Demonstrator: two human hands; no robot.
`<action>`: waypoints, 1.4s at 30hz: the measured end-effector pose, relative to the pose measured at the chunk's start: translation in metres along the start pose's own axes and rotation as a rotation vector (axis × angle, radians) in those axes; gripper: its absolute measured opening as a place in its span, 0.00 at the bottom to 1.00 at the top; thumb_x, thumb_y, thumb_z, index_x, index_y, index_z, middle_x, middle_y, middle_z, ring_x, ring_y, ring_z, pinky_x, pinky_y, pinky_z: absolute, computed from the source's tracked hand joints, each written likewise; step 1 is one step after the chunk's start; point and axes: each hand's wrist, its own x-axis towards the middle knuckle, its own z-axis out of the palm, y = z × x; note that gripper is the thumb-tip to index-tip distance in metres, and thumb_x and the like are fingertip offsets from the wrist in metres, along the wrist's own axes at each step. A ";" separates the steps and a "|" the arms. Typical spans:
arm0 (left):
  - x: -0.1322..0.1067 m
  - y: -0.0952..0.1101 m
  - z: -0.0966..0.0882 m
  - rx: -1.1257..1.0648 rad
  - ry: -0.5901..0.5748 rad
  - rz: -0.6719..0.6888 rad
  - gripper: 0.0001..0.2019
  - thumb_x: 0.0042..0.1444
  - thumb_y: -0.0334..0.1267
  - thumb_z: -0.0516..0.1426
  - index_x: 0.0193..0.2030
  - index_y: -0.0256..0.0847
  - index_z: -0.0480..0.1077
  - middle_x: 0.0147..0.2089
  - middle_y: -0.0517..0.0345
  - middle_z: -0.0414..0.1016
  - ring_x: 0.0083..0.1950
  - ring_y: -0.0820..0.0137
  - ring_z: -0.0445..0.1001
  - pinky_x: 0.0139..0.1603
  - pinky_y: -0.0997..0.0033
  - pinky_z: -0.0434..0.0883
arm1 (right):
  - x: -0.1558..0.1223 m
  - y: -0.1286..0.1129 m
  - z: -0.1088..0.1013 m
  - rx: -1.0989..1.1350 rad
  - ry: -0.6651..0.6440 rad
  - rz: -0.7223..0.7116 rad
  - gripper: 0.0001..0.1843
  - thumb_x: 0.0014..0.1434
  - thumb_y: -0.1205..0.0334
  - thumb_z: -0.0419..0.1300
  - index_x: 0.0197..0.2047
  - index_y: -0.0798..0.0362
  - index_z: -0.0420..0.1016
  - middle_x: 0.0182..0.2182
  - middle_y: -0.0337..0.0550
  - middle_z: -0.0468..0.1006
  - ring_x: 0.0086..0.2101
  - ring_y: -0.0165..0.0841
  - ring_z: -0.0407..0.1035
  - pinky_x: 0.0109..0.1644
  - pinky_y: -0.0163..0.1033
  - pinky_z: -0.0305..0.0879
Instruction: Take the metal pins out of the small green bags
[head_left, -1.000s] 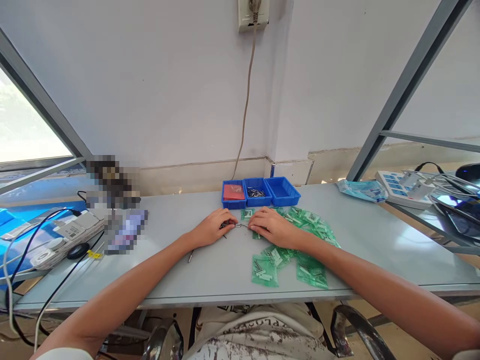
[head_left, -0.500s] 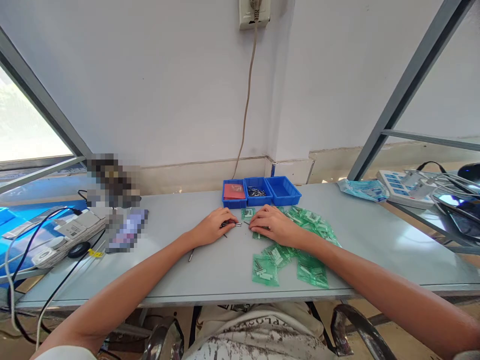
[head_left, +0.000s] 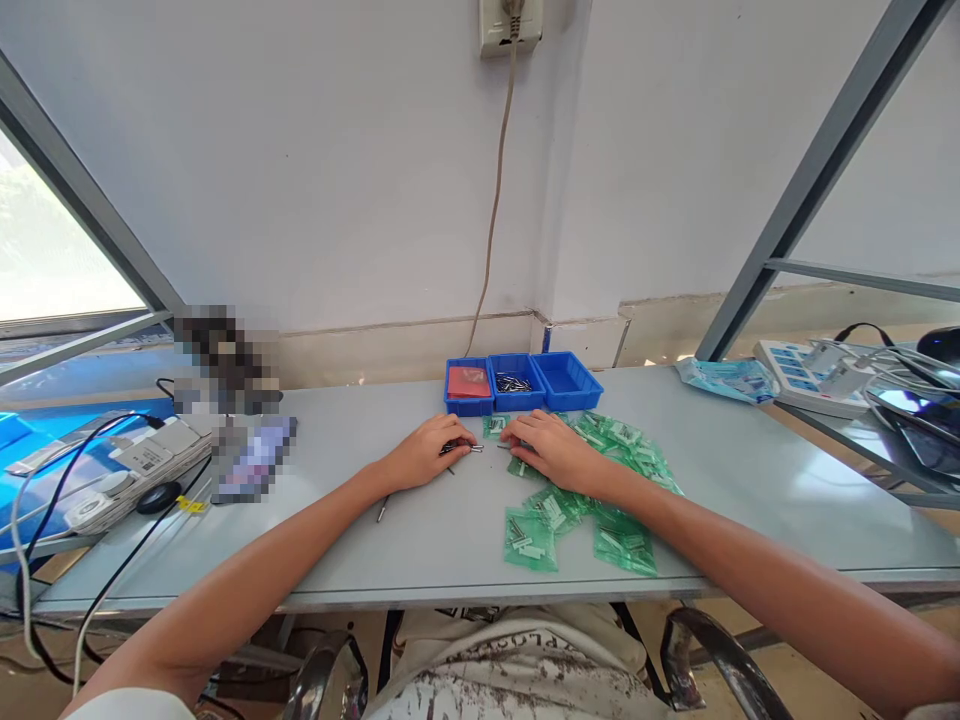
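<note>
My left hand (head_left: 430, 452) rests on the table with its fingers curled around several small metal pins (head_left: 475, 449), whose ends stick out past the fingertips. Another pin (head_left: 382, 510) lies on the tabletop below my left wrist. My right hand (head_left: 553, 450) is bent downward, its fingertips at a thin metal pin (head_left: 502, 446) that shows partly in front of them. Under and around this hand lie green plastic bags (head_left: 531, 540) with small metal parts and white pieces inside. One small green bag (head_left: 495, 427) sits between the two hands, just before the blue bins.
Three blue bins stand at the back: one with red packets (head_left: 468, 381), one with metal pins (head_left: 514, 384), and an empty bin (head_left: 568, 380). Power strips (head_left: 142, 460) and cables lie at left. A blue packet (head_left: 729, 380) and more cables are at right.
My right hand has shifted slightly to the right, with its fingers drawn in closer, and the pin at its fingertips moved with it. My left hand has stayed in place.
</note>
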 end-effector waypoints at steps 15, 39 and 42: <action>0.000 -0.001 0.000 -0.004 0.005 -0.001 0.13 0.74 0.46 0.52 0.53 0.45 0.76 0.48 0.51 0.75 0.52 0.61 0.72 0.57 0.59 0.70 | 0.002 0.003 -0.004 0.284 0.223 0.111 0.10 0.73 0.61 0.51 0.45 0.49 0.73 0.43 0.47 0.74 0.42 0.40 0.69 0.45 0.44 0.67; 0.000 -0.002 0.000 -0.001 0.001 0.007 0.13 0.74 0.45 0.52 0.53 0.46 0.76 0.48 0.52 0.75 0.52 0.61 0.72 0.57 0.60 0.69 | 0.006 0.010 -0.003 0.824 0.312 0.258 0.11 0.69 0.51 0.59 0.47 0.49 0.72 0.38 0.42 0.82 0.36 0.36 0.77 0.46 0.46 0.73; 0.000 -0.002 0.001 -0.005 0.005 0.005 0.13 0.74 0.45 0.52 0.53 0.45 0.76 0.48 0.51 0.75 0.51 0.61 0.72 0.57 0.60 0.69 | 0.006 0.010 -0.003 0.825 0.288 0.266 0.15 0.71 0.48 0.56 0.51 0.50 0.73 0.38 0.43 0.83 0.36 0.36 0.78 0.45 0.46 0.73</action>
